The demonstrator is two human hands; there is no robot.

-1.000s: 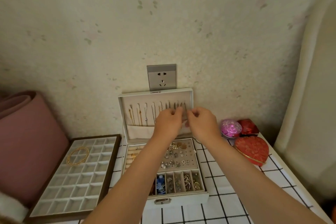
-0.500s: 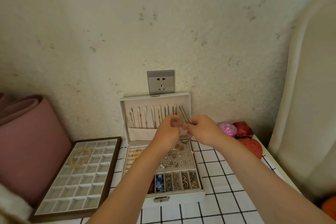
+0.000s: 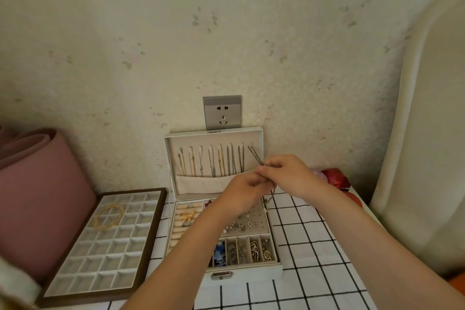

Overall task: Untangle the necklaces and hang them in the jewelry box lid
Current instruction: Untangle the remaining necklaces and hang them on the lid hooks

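I am looking down through the head camera at both hands meeting in front of the upright white jewelry box lid (image 3: pixel 167 158), which is leaning back against the wall just under a grey wall socket (image 3: pixel 222 112). The right hand (image 3: pixel 289 173) is curling its fingers and pinching a dark silver chain necklace (image 3: pixel 255 155) below the lid's far-right hook, so the chain is running taut and slanted from that hook down to the fingertips. The left hand (image 3: pixel 244 192) is sitting just beneath and touching the right one, its fingers curled in on the same chain as far as I can make out. A short loose end is dangling below the two hands over the box's right edge. To the left of that hook, a row of gold and silver necklaces (image 3: pixel 214 161) is hanging straight down, their lower ends slipping into a cream fabric pocket (image 3: pixel 198 184) across the bottom of the lid. The open box base (image 3: pixel 251 273) is lying on the desk (image 3: pixel 314 246), which is wearing a white cloth with a black grid, and its compartments are holding small earrings, rings and a gold butterfly brooch (image 3: pixel 187 216). Just beside the box on the left, a brown-framed tray of white square cells (image 3: pixel 133 191) is holding a coiled gold necklace (image 3: pixel 108 216), and a rolled pink mat (image 3: pixel 37 196) is lying beyond it.
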